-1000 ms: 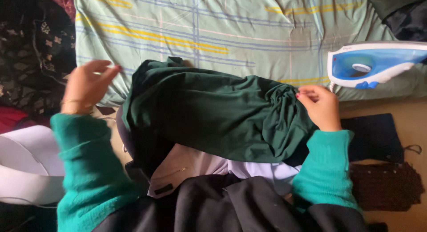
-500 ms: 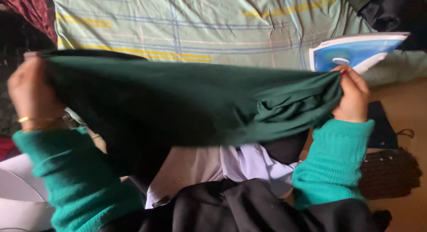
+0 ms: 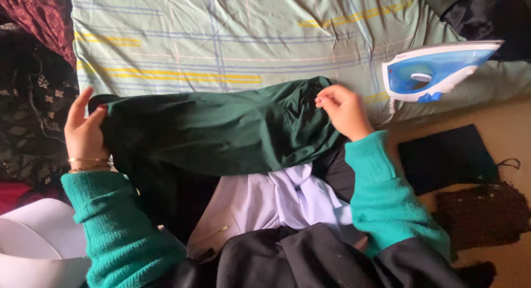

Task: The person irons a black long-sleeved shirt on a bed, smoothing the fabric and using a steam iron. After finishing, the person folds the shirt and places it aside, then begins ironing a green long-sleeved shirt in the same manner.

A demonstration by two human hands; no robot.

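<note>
A dark green garment (image 3: 221,130) hangs stretched between my two hands, just in front of a pale green checked sheet (image 3: 232,39). My left hand (image 3: 84,134) pinches its left edge, thumb up and fingers behind the cloth. My right hand (image 3: 343,108) grips the bunched right end near the sheet's front edge. Both arms wear teal knitted sleeves. Under the garment lie a pale lilac cloth (image 3: 301,197) and a black garment (image 3: 298,257) on my lap.
A blue and white iron (image 3: 434,69) rests on the sheet at the right. A dark folded cloth (image 3: 448,155) and a brown knitted piece (image 3: 481,210) lie on the floor to the right. Dark patterned fabrics (image 3: 33,89) pile at the left; a white object (image 3: 38,249) sits bottom left.
The garment was spread wide and lifted half a second ago; now my right hand has moved left and down, gathering it narrower. My left hand has also lowered.
</note>
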